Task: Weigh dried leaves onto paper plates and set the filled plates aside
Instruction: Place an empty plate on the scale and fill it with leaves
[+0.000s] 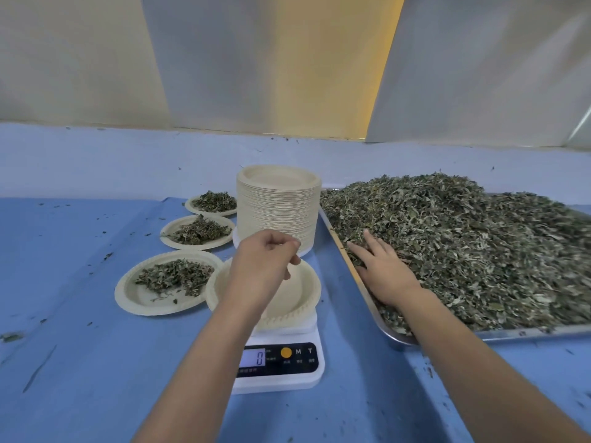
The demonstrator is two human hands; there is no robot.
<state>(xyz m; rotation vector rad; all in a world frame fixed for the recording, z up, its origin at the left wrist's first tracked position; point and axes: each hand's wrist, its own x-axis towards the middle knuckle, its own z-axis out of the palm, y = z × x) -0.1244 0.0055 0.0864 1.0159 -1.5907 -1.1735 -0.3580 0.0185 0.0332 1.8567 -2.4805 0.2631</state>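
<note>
An empty paper plate point(300, 294) sits on the white digital scale point(281, 362), whose display reads 0. My left hand point(260, 266) hovers above that plate with its fingers loosely curled and nothing visible in them. My right hand point(382, 266) lies flat with straight fingers on the heap of dried leaves point(463, 241) in the metal tray point(364, 289). Three paper plates with leaves stand left of the scale: near point(137, 295), middle point(172, 227) and far point(192, 204).
A tall stack of empty paper plates point(278, 206) stands behind the scale, beside the tray's left edge. The blue table cover point(80, 362) carries scattered leaf crumbs. A pale wall with metal panels rises at the back.
</note>
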